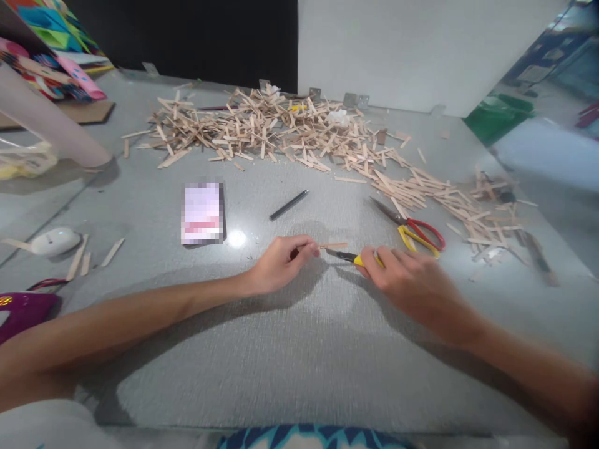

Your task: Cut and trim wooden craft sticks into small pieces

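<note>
Work in hand, as we judge it: trimming or shaving a thin, pale wooden strip (337, 244). Our left hand (286, 263) pinches one end of it between thumb and fingertips, just above the tabletop. Our right hand (407, 277) is closed round a yellow-handled cutting tool with a dark, tapering metal end (356, 258). Its tip lies at the strip, close to our left fingertips; we cannot tell whether it has bitten in, nor whether it is one blade or two.

A further cut would call for a firm pinch, fingertips clear of the edge, and light pressure; wood this slender could split along the grain.

Materials: flat, matt, straw-coloured wooden sticks (262, 128) lie in a loose, crisscross heap beyond our hands, some round-ended, thinning towards the right. Grey tabletop (262, 368), finely rippled, glossy where the light strikes. Near our right hand, red-and-yellow-handled metal scissors (405, 222), tips pointing away. Beyond our left hand, a slim dark pen (289, 205) lies aslant; further left, a flat rectangular object (202, 213), its face obscured. Far left, a smooth white rounded object (55, 241), mouse-like, among short wood pieces (113, 252).
</note>
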A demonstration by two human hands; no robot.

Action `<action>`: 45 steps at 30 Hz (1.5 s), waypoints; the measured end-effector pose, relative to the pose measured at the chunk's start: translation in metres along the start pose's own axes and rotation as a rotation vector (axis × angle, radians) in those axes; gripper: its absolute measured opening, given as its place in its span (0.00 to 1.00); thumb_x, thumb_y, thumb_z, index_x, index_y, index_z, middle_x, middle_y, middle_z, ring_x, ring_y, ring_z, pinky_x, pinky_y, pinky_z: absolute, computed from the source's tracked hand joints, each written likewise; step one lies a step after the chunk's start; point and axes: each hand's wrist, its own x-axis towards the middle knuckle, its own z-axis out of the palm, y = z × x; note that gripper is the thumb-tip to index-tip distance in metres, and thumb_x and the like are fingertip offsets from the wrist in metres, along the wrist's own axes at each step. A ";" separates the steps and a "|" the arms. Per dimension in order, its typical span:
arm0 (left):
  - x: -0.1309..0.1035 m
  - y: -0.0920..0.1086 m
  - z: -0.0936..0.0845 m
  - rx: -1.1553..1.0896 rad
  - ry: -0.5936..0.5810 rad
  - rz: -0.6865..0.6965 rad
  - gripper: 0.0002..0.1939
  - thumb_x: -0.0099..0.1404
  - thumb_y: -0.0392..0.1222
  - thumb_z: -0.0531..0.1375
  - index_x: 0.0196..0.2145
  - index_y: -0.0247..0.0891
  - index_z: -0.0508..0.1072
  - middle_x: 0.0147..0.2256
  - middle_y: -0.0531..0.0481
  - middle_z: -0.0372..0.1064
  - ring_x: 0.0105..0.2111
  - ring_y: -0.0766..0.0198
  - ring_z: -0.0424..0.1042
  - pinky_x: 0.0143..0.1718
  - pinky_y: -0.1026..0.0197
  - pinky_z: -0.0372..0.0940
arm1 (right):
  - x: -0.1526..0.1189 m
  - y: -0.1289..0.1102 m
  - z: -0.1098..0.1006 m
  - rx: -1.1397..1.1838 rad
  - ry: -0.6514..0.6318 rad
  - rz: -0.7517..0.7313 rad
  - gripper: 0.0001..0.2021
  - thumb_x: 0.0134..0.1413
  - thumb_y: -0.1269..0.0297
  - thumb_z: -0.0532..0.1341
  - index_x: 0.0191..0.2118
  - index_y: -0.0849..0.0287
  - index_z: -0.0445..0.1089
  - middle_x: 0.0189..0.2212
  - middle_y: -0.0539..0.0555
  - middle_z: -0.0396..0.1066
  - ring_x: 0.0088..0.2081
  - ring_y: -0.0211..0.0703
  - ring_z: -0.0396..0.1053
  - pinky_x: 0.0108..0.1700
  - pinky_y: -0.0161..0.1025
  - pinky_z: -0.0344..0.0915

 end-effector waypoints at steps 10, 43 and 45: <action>0.000 0.001 0.000 0.014 -0.052 -0.006 0.24 0.83 0.52 0.51 0.33 0.37 0.73 0.22 0.56 0.59 0.22 0.68 0.57 0.24 0.63 0.52 | 0.002 -0.010 0.006 -0.032 -0.091 -0.010 0.09 0.74 0.77 0.57 0.43 0.65 0.75 0.27 0.54 0.72 0.25 0.45 0.69 0.30 0.44 0.40; 0.010 0.001 -0.001 0.077 -0.115 -0.021 0.21 0.81 0.47 0.52 0.30 0.38 0.70 0.22 0.55 0.61 0.21 0.68 0.57 0.24 0.64 0.51 | 0.024 -0.002 0.008 0.248 -0.374 -0.016 0.13 0.69 0.83 0.56 0.41 0.63 0.76 0.28 0.56 0.77 0.23 0.42 0.65 0.27 0.44 0.44; 0.010 0.001 -0.001 0.077 -0.116 -0.022 0.21 0.81 0.48 0.52 0.29 0.38 0.70 0.22 0.55 0.61 0.21 0.68 0.57 0.24 0.64 0.51 | 0.023 -0.001 0.013 0.295 -0.372 0.008 0.12 0.72 0.80 0.57 0.42 0.62 0.76 0.28 0.54 0.77 0.22 0.41 0.64 0.28 0.44 0.44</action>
